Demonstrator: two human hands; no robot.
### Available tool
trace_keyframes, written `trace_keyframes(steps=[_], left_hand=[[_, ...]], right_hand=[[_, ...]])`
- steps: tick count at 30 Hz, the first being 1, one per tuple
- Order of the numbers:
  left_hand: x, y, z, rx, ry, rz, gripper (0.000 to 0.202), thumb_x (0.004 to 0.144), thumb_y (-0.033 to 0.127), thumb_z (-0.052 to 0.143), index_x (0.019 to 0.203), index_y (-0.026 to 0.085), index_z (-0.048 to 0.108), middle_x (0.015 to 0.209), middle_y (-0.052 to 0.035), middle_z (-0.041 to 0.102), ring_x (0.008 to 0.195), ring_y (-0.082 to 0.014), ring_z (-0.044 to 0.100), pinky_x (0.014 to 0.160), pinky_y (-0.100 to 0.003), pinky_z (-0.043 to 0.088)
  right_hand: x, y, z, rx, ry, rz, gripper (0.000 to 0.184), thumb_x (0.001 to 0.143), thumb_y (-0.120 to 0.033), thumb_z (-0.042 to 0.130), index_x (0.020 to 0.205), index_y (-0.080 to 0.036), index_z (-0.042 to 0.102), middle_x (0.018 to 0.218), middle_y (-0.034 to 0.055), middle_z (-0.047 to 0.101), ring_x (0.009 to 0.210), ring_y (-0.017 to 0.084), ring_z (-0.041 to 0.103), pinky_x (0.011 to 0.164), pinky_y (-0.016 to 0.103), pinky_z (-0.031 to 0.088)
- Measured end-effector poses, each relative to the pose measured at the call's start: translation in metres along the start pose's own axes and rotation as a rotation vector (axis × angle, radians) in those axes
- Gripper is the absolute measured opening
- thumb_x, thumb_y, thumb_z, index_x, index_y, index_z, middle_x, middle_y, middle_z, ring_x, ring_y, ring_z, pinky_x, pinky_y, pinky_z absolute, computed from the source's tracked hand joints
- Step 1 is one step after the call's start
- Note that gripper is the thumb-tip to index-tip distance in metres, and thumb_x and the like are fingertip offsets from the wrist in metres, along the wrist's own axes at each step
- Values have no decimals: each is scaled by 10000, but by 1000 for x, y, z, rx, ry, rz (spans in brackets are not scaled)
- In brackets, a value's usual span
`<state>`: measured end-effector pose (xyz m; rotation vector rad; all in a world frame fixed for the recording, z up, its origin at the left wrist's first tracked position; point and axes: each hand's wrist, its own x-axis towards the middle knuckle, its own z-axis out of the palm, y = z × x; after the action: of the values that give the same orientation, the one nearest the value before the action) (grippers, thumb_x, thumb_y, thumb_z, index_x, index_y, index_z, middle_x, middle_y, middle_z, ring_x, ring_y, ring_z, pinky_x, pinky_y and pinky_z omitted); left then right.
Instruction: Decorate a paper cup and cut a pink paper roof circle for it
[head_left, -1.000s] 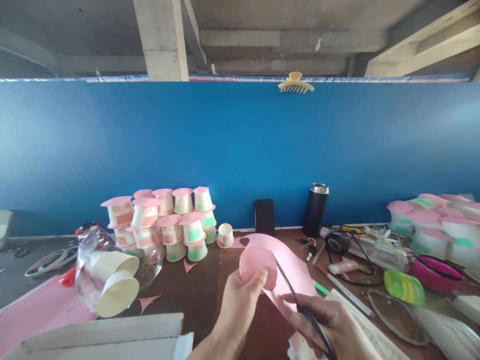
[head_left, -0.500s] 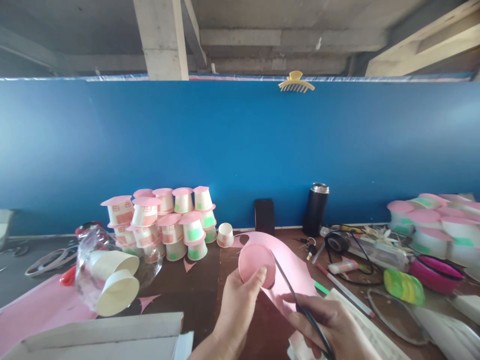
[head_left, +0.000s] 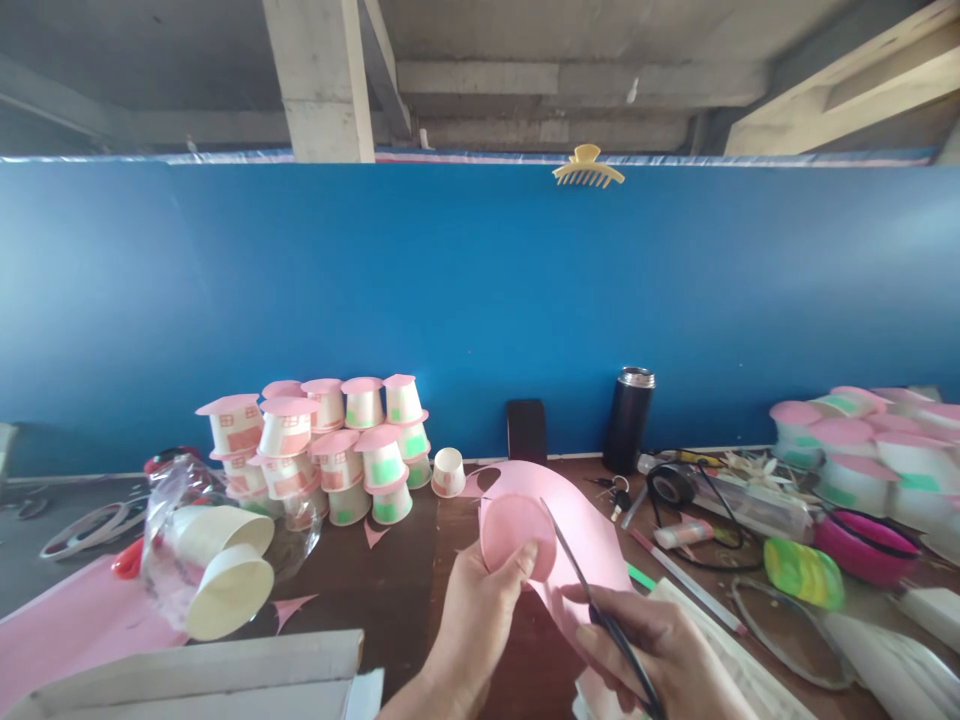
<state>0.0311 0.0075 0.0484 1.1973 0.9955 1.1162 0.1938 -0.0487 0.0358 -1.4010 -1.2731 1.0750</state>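
Head view: barely anything has changed from a second ago; the whole scene has slid a touch left and the pink disc (head_left: 516,532) sits a shade lower. The left hand (head_left: 474,622) pinches that disc, thumb pressed flat on its face, other fingers hidden behind. The right hand (head_left: 651,652) is curled around the scissors (head_left: 600,612), fingers through the handles, blades pointing up along the disc's right edge where it joins the pink paper sheet (head_left: 577,530). All of this hangs above the brown table (head_left: 405,590), low and centre. Room to move: bare wood lies just left of the hands. A cardboard box (head_left: 217,680) crowds the lower left, the bag of plain cups (head_left: 217,560) sits beyond it, and the decorated cup stack (head_left: 337,450) stands by the blue wall. Right of the hands, pens, tape and wire loops clutter the table.
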Motion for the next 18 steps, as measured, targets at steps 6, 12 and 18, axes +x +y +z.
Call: trace_keyframes(steps=[6, 12, 18], left_hand=[[-2, 7, 3, -43, 26, -36, 363, 725, 467, 696, 700, 106, 657, 599, -12, 560, 570, -131, 472, 538, -238, 354], [0, 3, 3, -126, -4, -65, 378, 728, 493, 685, 735, 115, 681, 642, -53, 651, 604, -176, 566, 599, -275, 417], [2, -2, -2, -123, 23, -69, 451, 645, 546, 733, 733, 104, 710, 652, -78, 690, 602, -209, 605, 587, -291, 431]], right_hand=[[2, 3, 1, 27, -47, -54, 650, 662, -688, 658, 973, -123, 739, 416, -58, 432, 351, 62, 362, 372, 207, 278], [3, 7, -2, 41, -27, -11, 715, 637, -705, 662, 1024, -107, 717, 414, -68, 415, 355, 65, 351, 364, 204, 293], [5, 14, -2, 120, 44, -19, 712, 609, -676, 705, 1007, -86, 716, 415, -66, 426, 349, 67, 355, 368, 202, 274]])
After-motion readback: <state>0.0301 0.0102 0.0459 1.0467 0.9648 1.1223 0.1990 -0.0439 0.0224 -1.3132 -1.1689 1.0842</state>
